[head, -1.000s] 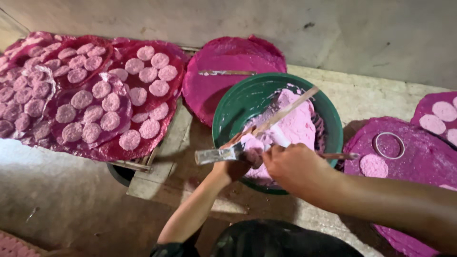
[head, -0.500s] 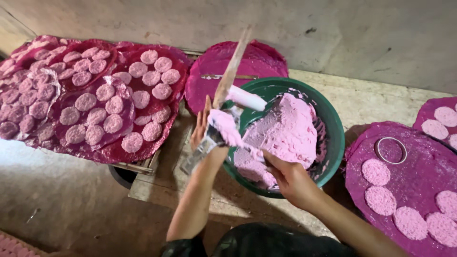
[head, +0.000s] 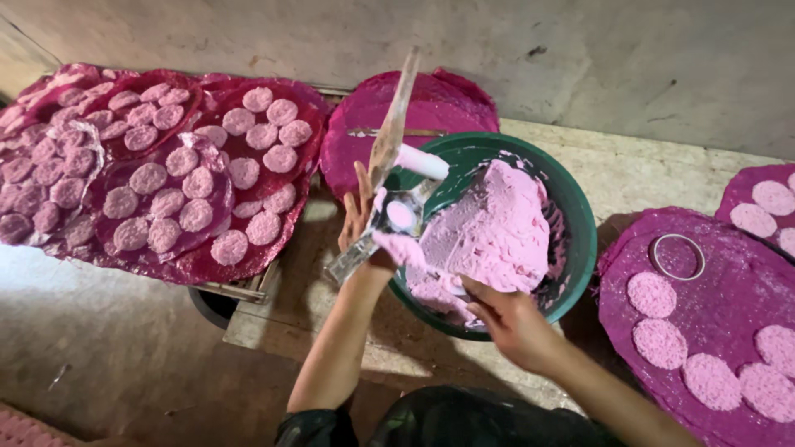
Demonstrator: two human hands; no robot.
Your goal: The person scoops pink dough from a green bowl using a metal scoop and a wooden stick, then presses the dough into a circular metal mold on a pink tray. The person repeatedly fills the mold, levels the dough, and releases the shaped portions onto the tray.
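My left hand (head: 358,222) holds a long flat spatula-like tool (head: 389,145) with a metal handle, lifted up over the left rim of a green bowl (head: 580,223). Pink dough clings to the tool near my palm. The bowl is tilted toward me and holds a big mass of pink dough (head: 489,232). My right hand (head: 509,319) grips the bowl's near rim, fingers touching dough at the edge.
Magenta sheets (head: 166,190) at the left carry several round pink patties. Another magenta sheet (head: 712,314) at the right holds a few patties and a metal ring (head: 677,255). A dark pink round tray (head: 414,116) lies behind the bowl. A concrete wall runs along the back.
The tool has swung up from lying across the bowl to pointing upward at the bowl's left rim. My right hand moved from inside the bowl to its near rim, and the bowl tilted.
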